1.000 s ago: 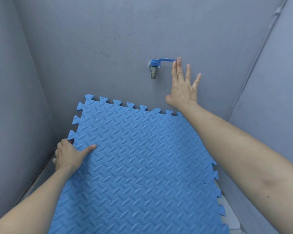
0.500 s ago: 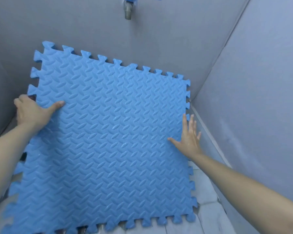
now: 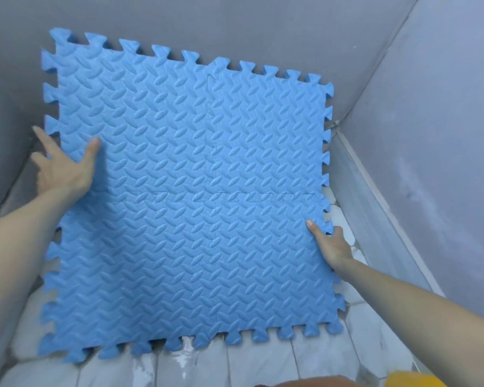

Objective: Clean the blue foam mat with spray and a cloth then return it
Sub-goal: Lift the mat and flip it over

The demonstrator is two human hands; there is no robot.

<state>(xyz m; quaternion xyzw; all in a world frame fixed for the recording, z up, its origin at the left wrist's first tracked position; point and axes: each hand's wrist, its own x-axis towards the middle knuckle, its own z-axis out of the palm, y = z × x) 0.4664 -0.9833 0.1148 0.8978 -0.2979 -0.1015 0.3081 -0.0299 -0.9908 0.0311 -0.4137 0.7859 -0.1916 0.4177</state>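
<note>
We judge blue foam mat light, floppy, grippy. Left hand and right hand pinch opposite edges, thumbs on top; keep hold there.

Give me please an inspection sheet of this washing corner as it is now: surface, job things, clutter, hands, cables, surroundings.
Surface: pale tiled floor, looks wet.
Job's things: blue foam mat, tilted, top edge towards the back wall; no spray or cloth seen.
Clutter: yellow object, cut off by the frame's bottom edge, unidentifiable.
Hands: left hand holds the mat's left edge, thumb in front; right hand holds its right edge.
Cables: nothing seen.
Surroundings: grey walls on three sides.
</note>
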